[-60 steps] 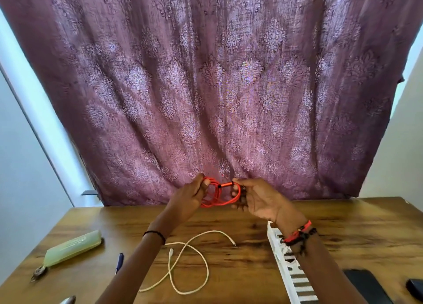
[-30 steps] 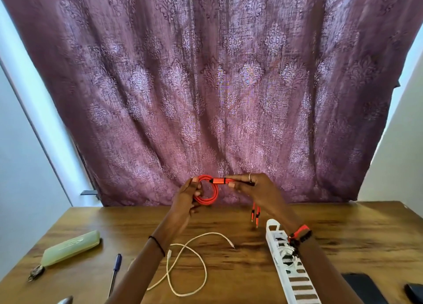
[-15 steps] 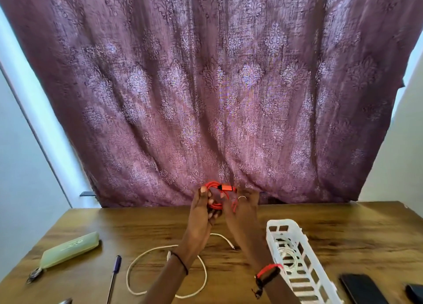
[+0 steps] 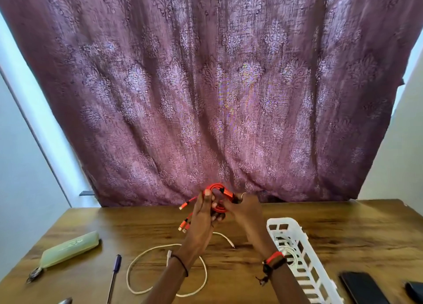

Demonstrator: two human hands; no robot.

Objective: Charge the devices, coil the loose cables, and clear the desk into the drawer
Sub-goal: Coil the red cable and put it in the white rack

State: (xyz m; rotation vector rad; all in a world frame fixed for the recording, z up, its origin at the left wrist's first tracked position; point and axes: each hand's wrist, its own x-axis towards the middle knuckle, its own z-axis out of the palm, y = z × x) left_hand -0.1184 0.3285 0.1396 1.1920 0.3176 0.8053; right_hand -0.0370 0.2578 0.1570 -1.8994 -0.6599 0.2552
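Both left hand (image 4: 203, 215) and right hand (image 4: 246, 211) grip the coiled red cable (image 4: 217, 186) held between them.

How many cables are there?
3. The orange cable is in the left hand and right hand; a loose white cable lies looped on the desk; a coiled white cable seems to sit in the white basket, partly hidden.

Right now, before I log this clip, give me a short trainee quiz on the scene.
1. True or false: the orange multi-plug cable lies flat on the desk.
2. Fill in: the pen lies between the green pouch and the ____.
3. What lies just right of the white basket? A) pen B) black phone C) green pouch
Key: 1 false, the left hand and right hand hold it; 2 white cable; 3 B.
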